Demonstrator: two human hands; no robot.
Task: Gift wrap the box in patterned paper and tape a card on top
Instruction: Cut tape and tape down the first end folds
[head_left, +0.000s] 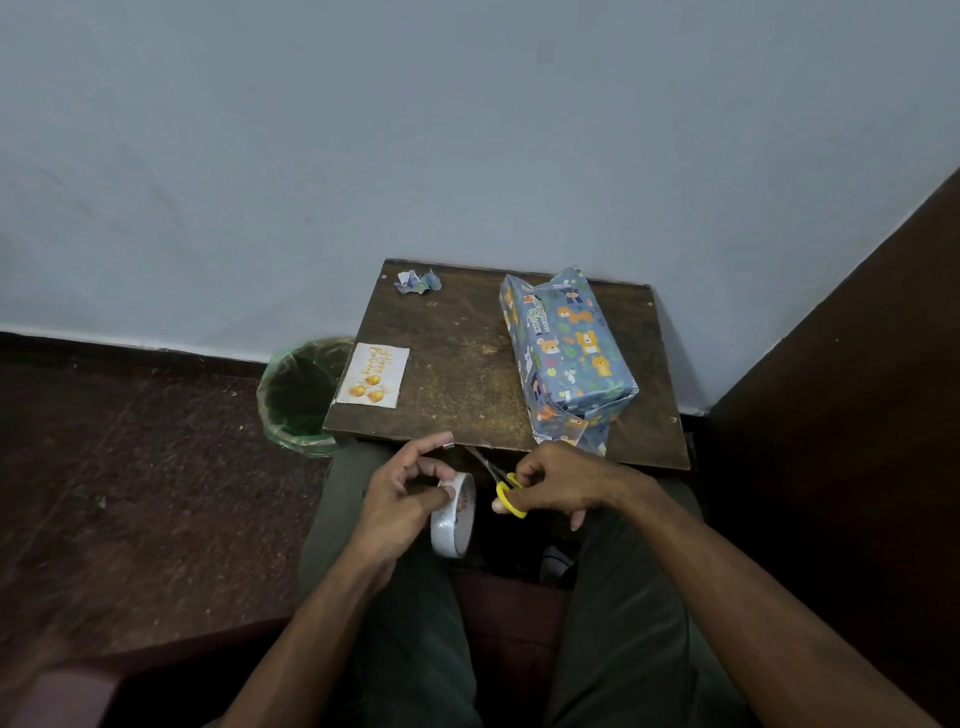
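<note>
The box (569, 353), wrapped in blue paper printed with animals, lies on the right side of a small brown table (467, 364). A white birthday card (373, 375) with golden ornaments lies at the table's left edge. Below the table's front edge, over my lap, my left hand (402, 499) holds a roll of clear tape (454, 514), and a short strip of tape sticks to its raised index fingertip. My right hand (558, 483) grips yellow-handled scissors (501, 483), blades pointing up-left toward the tape strip.
A crumpled scrap of wrapping paper (418, 281) lies at the table's back left corner. A bin with a green liner (304, 395) stands on the floor left of the table. A pale wall rises behind, and a dark panel (841, 415) stands to the right.
</note>
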